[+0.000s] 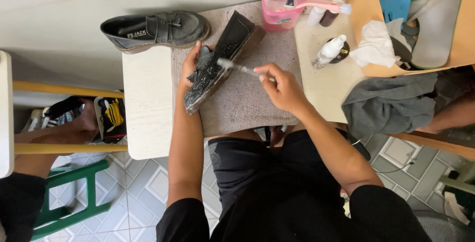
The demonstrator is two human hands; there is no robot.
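Steadying the black loafer [217, 64] on the counter [148, 103], the left hand [190, 64] is clamped around it; the brush [240, 67] is gripped by right-hand fingers [267, 73].

White table [148, 108], grey mat [247, 98], grey cloth [391, 104]

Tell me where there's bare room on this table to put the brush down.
Free: the white tabletop left of the grey mat, below the second shoe; also the mat under the right hand. Crowded: the far right, around the pink tub, spray bottle and grey cloth.
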